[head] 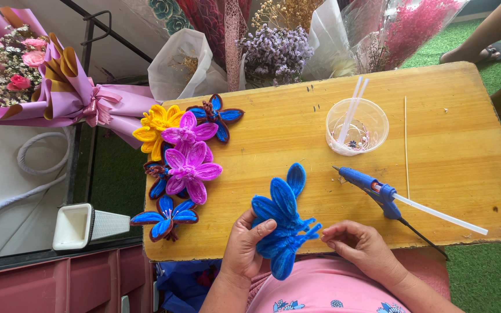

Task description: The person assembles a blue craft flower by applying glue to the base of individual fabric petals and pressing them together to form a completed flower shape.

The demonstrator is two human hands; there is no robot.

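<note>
Blue flower (282, 223) in left hand (243, 246) grip, right hand (358, 243) fingers pinched at its stem ends.

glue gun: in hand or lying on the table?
Lying on the wooden table: the blue glue gun rests flat, apart from both hands.

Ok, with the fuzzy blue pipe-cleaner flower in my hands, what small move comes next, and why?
Probably pinch and twist the loose stem ends together. The left hand grips the fuzzy blue pipe-cleaner flower by its petals, while the right hand has its fingertips at the splayed blue ends sticking out of the centre. The blue glue gun lies untouched on the wooden table.
</note>
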